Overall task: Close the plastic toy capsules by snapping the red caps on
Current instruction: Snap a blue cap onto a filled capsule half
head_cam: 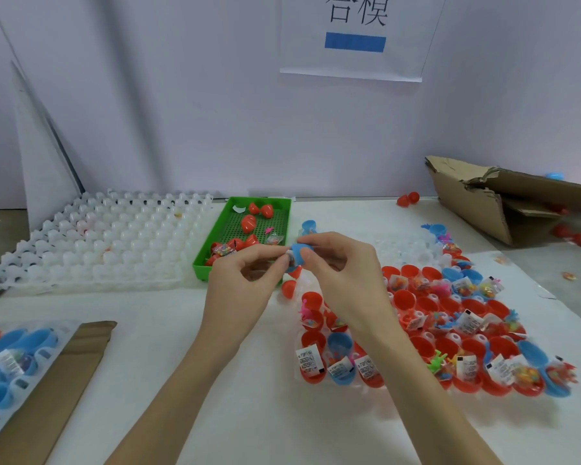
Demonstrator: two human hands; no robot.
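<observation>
My right hand [341,280] pinches a blue capsule half [297,255] above the table's middle. The fingertips of my left hand [245,283] press at its open end, where a small white packet shows. A loose red cap [289,287] lies on the table just below both hands. To the right, a clear tray [403,246] holds several open red and blue capsule halves [450,330] filled with small toys and white paper slips. A green tray [215,243] behind my hands holds several red caps [249,223].
An empty white cell tray [98,243] lies at the left. A tray of blue capsules [10,360] and a cardboard strip [57,380] sit at the near left. A torn cardboard box [503,199] lies at the far right with red caps beside it.
</observation>
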